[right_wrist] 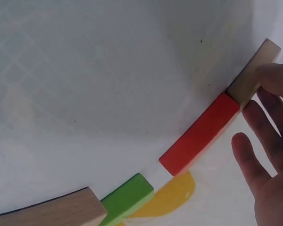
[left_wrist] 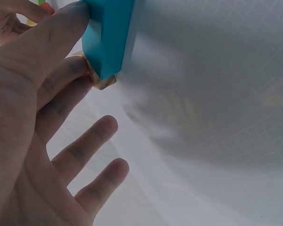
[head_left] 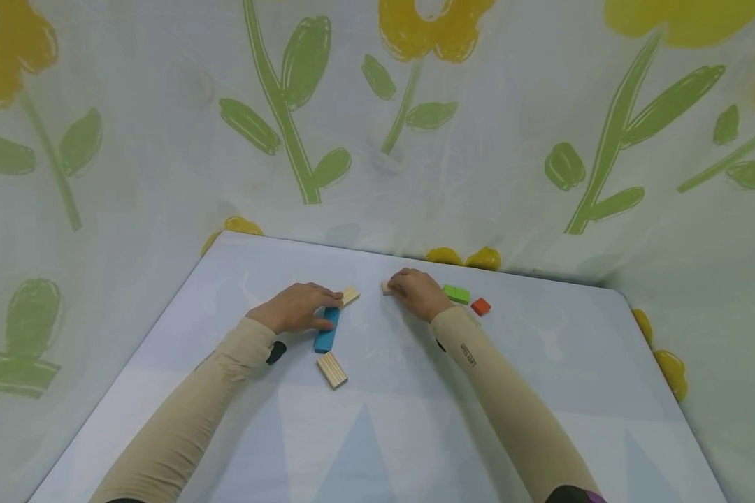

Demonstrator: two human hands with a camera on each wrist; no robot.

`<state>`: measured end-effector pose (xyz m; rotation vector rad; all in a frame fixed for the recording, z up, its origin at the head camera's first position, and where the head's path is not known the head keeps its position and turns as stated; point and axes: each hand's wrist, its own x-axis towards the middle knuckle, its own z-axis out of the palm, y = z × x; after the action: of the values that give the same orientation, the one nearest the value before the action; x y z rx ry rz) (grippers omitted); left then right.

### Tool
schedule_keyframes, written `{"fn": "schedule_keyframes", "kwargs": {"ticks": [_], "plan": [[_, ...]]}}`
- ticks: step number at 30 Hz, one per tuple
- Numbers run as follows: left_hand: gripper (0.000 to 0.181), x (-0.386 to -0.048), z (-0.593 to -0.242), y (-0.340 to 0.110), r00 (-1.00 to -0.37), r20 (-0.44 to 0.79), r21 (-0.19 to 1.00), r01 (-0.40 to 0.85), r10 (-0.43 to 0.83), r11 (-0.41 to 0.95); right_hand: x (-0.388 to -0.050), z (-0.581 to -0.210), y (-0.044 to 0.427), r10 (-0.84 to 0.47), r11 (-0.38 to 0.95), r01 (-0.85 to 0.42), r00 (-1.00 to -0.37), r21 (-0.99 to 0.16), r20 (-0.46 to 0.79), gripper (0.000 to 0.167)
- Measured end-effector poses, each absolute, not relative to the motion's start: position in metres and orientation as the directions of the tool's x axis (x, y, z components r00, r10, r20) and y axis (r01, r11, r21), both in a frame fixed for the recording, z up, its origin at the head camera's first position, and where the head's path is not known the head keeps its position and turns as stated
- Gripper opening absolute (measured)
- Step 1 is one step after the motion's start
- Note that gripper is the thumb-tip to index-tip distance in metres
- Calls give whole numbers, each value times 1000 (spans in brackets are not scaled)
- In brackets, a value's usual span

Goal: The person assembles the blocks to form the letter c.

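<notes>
Pinched by the right hand (head_left: pixel 420 293), a pale block (right_wrist: pixel 245 77) sat far, abutting a red block (right_wrist: pixel 200 134). Left hand (head_left: pixel 297 307), unclenched, touched a blue block (head_left: pixel 326 334); 1 grooved wooden piece (head_left: pixel 332 370) lay near, a green block (head_left: pixel 456 293) right.

Two hands in play, one left (head_left: pixel 294 308), one right (head_left: pixel 420 294), over one tabletop (head_left: pixel 509 398)! Blue block (head_left: pixel 326 331): just one. Head view now, wood shows in three spots: one light wooden block (head_left: pixel 350 296) off blue's far end, one held wooden block (head_left: pixel 386 287) towards the far edge, and a seamed wooden group (head_left: pixel 331 370) closer to the near edge, pieces too small to count. Red block (head_left: pixel 481 307): one. Green patch (head_left: pixel 456 293): one, seamed, single or pair unclear! Right wrist view: one long red block (right_wrist: pixel 199 134), one green block (right_wrist: pixel 127 198), two wooden blocks (right_wrist: pixel 47 212), any repeats hard to call.
</notes>
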<state>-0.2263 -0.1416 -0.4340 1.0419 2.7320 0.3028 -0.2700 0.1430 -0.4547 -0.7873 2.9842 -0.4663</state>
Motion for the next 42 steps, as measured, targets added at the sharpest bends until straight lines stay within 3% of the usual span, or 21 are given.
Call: {"fn": "schedule_keyframes", "kwargs": {"ticks": [11, 20, 28, 42], "plan": [[51, -227, -434, -141, -734, -108, 268, 628, 670, 731, -277, -458, 143, -494, 841, -503, -864, -200, 96, 19], [52, -228, -434, -140, -734, -120, 261, 626, 669, 734, -280, -460, 144, -485, 840, -489, -871, -236, 82, 11], [51, -225, -433, -142, -731, -109, 260, 633, 674, 729, -279, -458, 140, -478, 860, -469, -878, -203, 3, 37], [52, -228, -436, -142, -728, -120, 259, 633, 675, 729, -280, -448, 139, -504, 853, -487, -862, -185, -53, 36]]}}
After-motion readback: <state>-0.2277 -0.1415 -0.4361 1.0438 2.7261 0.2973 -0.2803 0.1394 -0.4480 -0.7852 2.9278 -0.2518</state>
